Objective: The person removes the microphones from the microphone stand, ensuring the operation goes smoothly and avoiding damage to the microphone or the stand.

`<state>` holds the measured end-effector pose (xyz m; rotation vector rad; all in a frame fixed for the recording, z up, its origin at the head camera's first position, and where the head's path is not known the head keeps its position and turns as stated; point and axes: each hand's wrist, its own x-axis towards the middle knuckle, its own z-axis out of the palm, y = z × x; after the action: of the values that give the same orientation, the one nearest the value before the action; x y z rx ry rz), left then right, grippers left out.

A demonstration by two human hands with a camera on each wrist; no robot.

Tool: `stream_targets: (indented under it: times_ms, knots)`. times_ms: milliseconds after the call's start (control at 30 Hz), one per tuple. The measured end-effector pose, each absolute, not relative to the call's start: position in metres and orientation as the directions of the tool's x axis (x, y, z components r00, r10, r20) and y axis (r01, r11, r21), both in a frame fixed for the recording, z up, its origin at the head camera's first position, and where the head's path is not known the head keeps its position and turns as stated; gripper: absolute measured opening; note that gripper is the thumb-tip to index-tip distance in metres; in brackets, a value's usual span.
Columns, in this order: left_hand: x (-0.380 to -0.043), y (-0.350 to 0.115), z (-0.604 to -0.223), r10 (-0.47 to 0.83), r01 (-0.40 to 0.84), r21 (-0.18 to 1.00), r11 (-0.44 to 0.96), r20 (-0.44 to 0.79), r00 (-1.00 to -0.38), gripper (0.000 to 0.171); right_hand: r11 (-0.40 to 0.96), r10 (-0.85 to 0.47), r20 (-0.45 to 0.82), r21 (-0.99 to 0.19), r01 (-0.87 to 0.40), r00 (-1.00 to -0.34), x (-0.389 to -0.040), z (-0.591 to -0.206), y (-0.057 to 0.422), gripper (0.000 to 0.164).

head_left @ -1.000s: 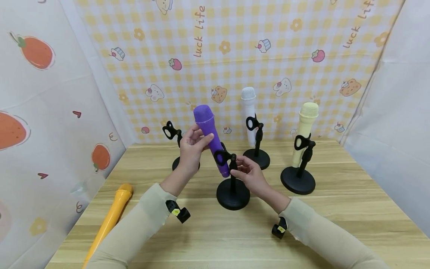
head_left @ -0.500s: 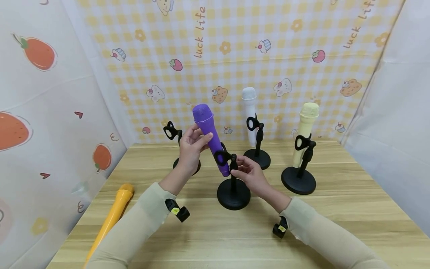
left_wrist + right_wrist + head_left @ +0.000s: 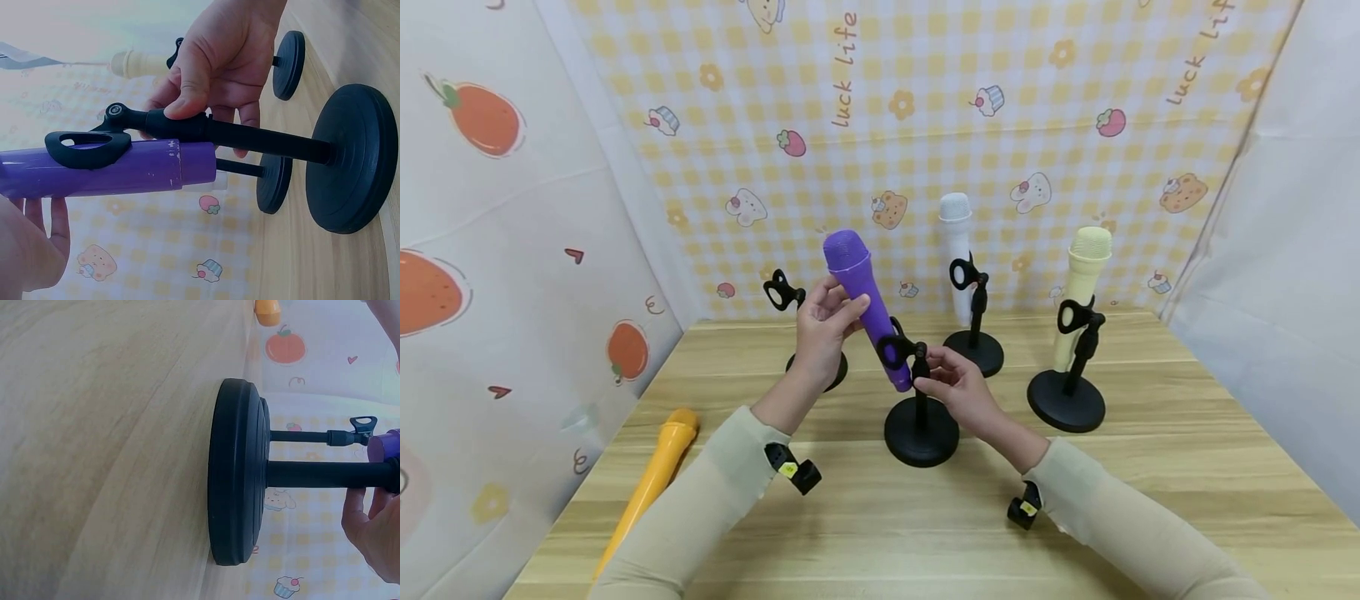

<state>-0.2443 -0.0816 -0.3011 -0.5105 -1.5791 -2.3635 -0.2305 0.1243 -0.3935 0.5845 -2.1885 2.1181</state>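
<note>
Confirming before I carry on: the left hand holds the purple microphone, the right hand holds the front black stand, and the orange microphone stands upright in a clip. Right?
Not quite: the head view shows the orange microphone lying on the table instead. The rest is right: the left hand holds the purple microphone, the right hand the front black stand.

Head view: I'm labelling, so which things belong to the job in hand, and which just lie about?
Seemingly in the job: purple microphone, middle stand, left hand, right hand.

Apparently idle: orange microphone, white microphone, yellow microphone, empty stand, other two stands.
</note>
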Motion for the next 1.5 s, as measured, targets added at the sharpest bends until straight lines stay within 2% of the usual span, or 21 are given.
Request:
stream_targets:
  times_ms: [1500]
  knots:
    - [-0.2454,-0.0880,-0.3046,0.009,0.361,0.787,-0.501,0.421,-0.907,0.033,-0.037,-0.246,0.302,-0.952,-0.303,-0.921,-0.2309,-0.3953,0.1253,0.032]
